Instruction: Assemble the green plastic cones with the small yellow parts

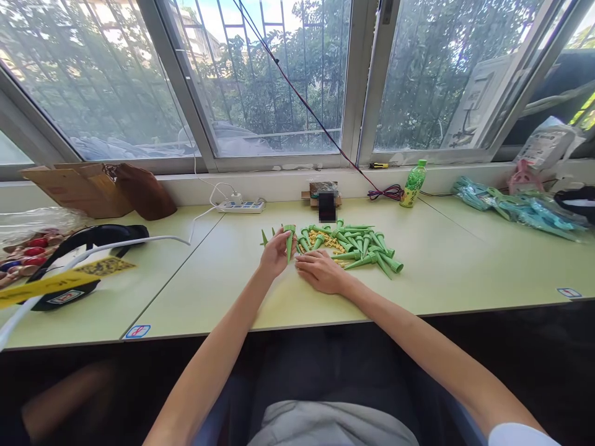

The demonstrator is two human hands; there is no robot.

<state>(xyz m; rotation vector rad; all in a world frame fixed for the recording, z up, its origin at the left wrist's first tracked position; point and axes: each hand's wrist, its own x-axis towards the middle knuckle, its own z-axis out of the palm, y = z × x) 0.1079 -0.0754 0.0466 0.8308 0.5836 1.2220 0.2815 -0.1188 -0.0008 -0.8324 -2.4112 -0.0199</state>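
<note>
My left hand (275, 251) is closed around a green plastic cone spike (289, 240), holding it point down just above the pale green table (223, 272). My right hand (320, 271) rests flat on the table beside it, fingers stretched toward the left hand and touching nothing I can make out. Just beyond both hands lies a pile of several green cone spikes (362, 244). Small yellow parts (325, 240) are scattered in the middle of that pile. One loose green spike (264, 237) lies left of my left hand.
A green drink bottle (413, 183) stands at the back right near coiled cables (385, 193). A white power strip (240, 205) and small box (323, 197) sit by the window sill. Cardboard box (79, 186) and black bag (88, 238) are left; turquoise packets (520, 207) right.
</note>
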